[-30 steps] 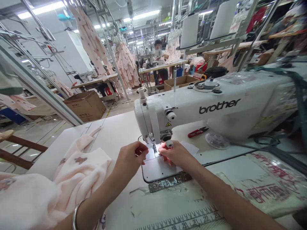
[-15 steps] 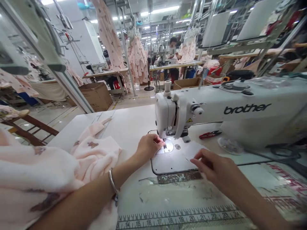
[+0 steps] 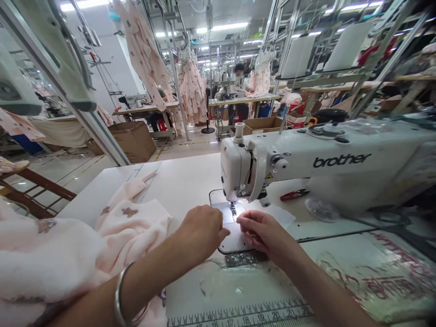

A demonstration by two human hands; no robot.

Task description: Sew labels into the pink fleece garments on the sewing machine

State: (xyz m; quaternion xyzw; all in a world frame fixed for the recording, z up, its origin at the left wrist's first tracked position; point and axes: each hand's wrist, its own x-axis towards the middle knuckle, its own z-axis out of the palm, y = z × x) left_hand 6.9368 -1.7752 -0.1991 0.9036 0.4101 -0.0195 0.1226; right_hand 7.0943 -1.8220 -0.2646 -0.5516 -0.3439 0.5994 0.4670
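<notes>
My left hand (image 3: 203, 232), a silver bangle on its wrist, is closed just in front of the sewing machine's (image 3: 240, 168) needle area, fingers curled and thumb toward the right. My right hand (image 3: 264, 232) pinches its thumb and forefinger together over the needle plate (image 3: 235, 244). Whatever either hand holds is hidden or too fine to make out. Between and just beyond them, the presser foot (image 3: 233, 208) stands in the machine's light. A thin white piece (image 3: 283, 215) lies flat behind my right hand. Pale pink fleece with brown bear prints (image 3: 136, 227) is heaped by my left forearm.
Red-handled thread snips (image 3: 293, 195) and a clear bag of small items (image 3: 322, 209) lie under the machine arm. A printed ruler (image 3: 252, 313) runs along the table's front. Thread cones (image 3: 297, 56) stand at upper right. A person works at a far machine.
My left hand has drawn back from the needle toward me. My right hand has moved left to the plate's front, close to the left hand. The view has shifted slightly.
</notes>
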